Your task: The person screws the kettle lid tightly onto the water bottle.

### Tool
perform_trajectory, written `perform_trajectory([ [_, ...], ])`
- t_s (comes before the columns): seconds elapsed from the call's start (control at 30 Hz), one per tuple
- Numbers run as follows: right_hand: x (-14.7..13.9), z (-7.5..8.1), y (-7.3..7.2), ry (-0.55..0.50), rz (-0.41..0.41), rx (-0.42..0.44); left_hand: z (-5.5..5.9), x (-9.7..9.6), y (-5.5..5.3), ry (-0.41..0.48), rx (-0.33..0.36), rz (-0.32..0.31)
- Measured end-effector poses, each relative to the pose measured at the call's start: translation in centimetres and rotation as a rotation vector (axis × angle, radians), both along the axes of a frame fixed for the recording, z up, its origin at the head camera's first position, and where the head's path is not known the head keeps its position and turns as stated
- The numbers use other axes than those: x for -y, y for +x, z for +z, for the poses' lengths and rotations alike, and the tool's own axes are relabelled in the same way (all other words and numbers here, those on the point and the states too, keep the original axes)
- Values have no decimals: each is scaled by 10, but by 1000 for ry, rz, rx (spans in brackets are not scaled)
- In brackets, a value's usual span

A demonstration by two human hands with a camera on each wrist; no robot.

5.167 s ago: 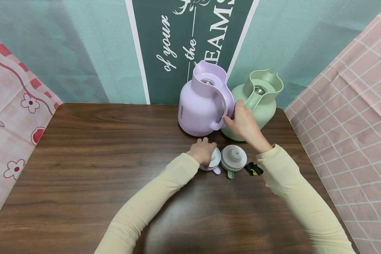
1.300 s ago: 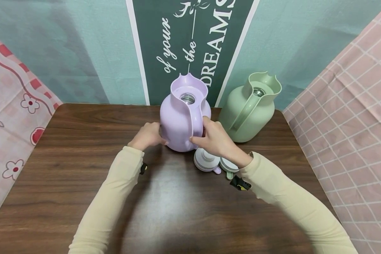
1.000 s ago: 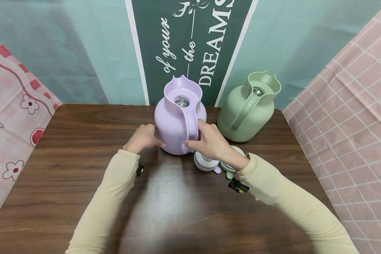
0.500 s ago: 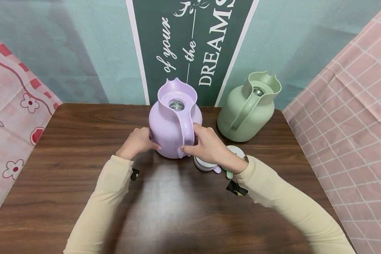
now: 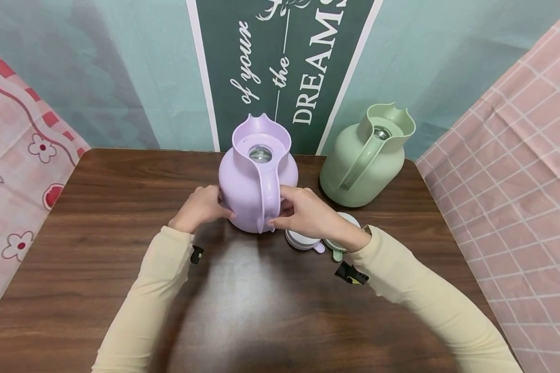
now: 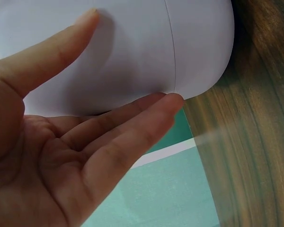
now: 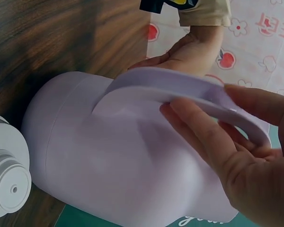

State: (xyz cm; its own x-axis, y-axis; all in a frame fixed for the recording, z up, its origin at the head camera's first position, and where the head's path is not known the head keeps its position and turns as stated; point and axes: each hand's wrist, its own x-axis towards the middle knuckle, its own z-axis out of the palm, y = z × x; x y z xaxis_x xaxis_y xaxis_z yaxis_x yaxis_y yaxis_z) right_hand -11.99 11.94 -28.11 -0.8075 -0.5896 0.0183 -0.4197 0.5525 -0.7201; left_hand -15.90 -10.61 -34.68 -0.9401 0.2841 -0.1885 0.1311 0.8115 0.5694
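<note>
A lilac thermos jug stands upright without its lid. My left hand lies at its left side, thumb along the lower body; in the left wrist view the fingers are nearly straight. At the handle, my right hand has its thumb on one side and fingers on the other in the right wrist view, pinching it loosely. Partly behind that hand are a white lid with a lilac tab and one with a green tab.
A green thermos jug, also without its lid, stands at the back right of the brown wooden table. Teal cloth with a dark lettered panel hangs behind. Patterned pink cloths line both sides.
Earlier the jug stood next to the green one, with my left hand at a lid. Both hands came to the jug and it moved left and nearer. In the last half second its handle swung slightly left.
</note>
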Motion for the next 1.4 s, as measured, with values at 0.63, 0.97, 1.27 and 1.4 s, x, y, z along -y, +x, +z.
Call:
perform_trajectory([
  [0.63,4,-5,-5,-124,148,130,1,3,1,-4,0,-3],
  [0.97,4,-6,-6,-141,182,146,4,6,5,3,13,5],
  [1.27,6,-6,-4,-165,238,235,2,11,12,12,14,7],
  [1.4,6,-6,-2,-174,267,248,2,12,15,13,27,18],
])
